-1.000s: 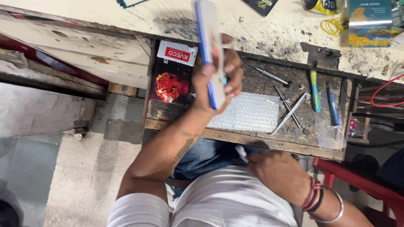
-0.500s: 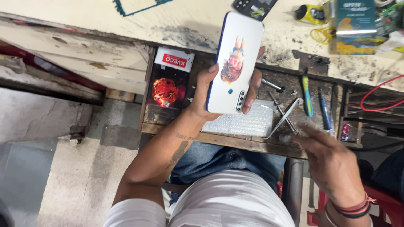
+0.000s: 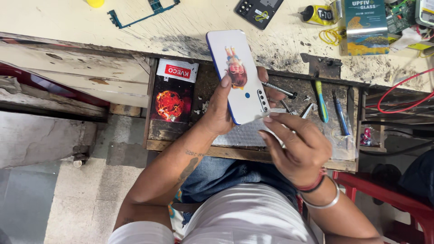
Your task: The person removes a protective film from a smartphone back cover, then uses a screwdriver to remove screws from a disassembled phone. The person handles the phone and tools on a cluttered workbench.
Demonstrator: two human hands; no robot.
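— Hands at work over an open drawer: which one has the phone?

— Left hand [image 3: 221, 113] is clamped round a white phone [image 3: 238, 77], its back up and a cartoon figure printed on it, held above the drawer [image 3: 181, 144] just under the bench [image 3: 68, 27] edge. Further left in that drawer lies a dark packet [image 3: 171, 101] with a red ball picture.

— And the right?

— Right hand [image 3: 296, 149] has its fingers curled, tips touching the phone's lower corner by the camera lenses. Whether it pinches anything, I cannot tell.

— Beyond it?

— A green-handled tool [image 3: 321, 100] and a blue one [image 3: 340, 118] lie in the drawer's right part, with red wire [image 3: 398, 90] past them.
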